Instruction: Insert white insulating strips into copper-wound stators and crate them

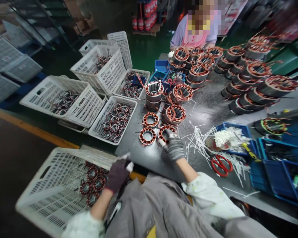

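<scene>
My right hand (174,147), in a grey glove, rests on a copper-wound stator ring (166,131) lying flat on the grey table (139,155). Two more stator rings (147,136) lie just left of it. My left hand (118,173), in a dark glove with white fingertips, hovers at the near rim of a tilted white crate (52,185) that holds several stators (92,183). Its fingers are curled; nothing shows clearly inside them.
Red-handled scissors (221,164) and scattered white ties (201,142) lie right of my right hand, beside blue bins (280,165). Stacks of stators (250,76) fill the far table. White crates (111,120) stand left. Another person (196,29) works at the far end.
</scene>
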Demonstrator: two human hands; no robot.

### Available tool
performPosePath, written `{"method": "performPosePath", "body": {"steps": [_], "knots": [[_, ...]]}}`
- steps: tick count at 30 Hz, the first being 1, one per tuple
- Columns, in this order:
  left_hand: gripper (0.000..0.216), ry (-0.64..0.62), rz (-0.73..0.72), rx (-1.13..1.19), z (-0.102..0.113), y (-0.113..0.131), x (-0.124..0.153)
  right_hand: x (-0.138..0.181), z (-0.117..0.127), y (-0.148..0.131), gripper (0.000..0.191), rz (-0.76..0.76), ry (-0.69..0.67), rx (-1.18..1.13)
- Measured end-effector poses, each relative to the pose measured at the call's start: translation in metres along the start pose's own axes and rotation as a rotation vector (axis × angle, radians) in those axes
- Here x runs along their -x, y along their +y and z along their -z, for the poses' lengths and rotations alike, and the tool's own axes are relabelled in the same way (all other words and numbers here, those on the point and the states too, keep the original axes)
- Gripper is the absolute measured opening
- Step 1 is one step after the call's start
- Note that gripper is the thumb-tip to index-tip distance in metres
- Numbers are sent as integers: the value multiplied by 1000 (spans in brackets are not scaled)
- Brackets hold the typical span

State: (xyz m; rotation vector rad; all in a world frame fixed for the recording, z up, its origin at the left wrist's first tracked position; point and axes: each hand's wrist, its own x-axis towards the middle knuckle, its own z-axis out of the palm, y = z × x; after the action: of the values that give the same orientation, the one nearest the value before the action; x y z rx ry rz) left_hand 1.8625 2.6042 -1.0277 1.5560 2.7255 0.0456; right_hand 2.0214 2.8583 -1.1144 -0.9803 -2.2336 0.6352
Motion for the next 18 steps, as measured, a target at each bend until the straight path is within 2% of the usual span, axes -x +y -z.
{"method": "performPosePath", "body": {"steps": [3,5,7,8,11,14,16,18], "knots": [[68,-45,-301,-143,9,30,-99,-5,-25,3,52,-25,-74,168],[79,-152,-429,-279,6,55,-167,-5,-29,8,49,21,-153,231],[72,-212,-479,-318,-6,75,-217,-6,-22,17,49,95,-240,252],[62,-237,-478,-336,-15,81,-232,-8,-15,24,50,136,-287,253],[36,-288,-424,-370,-39,87,-242,-14,9,44,50,229,-437,243],[27,-327,-388,-383,-53,79,-218,-17,22,53,48,220,-534,256],[29,-356,-390,-378,-56,73,-198,-14,22,51,51,162,-523,270],[38,-381,-397,-369,-57,67,-181,-9,16,46,55,105,-454,275]]}}
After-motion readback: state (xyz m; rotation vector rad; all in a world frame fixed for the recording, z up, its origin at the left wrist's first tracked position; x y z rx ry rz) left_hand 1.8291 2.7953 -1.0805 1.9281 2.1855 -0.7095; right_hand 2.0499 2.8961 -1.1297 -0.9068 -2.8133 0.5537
